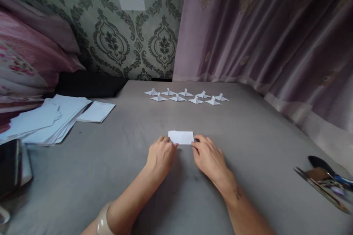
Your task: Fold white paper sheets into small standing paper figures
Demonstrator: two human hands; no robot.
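left hand (161, 154), right hand (208, 156): fingertips pinching near corners of paper (181, 137) at 12 o'clock, long axis 9-to-3, both equally near. folded models (187, 96) beyond; stack (52, 117) at 10.

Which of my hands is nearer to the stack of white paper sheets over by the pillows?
Left. Your left hand rests at the left end of the small folded paper, on the side toward the stack of sheets. Your right hand is at the paper's other end, farther away.
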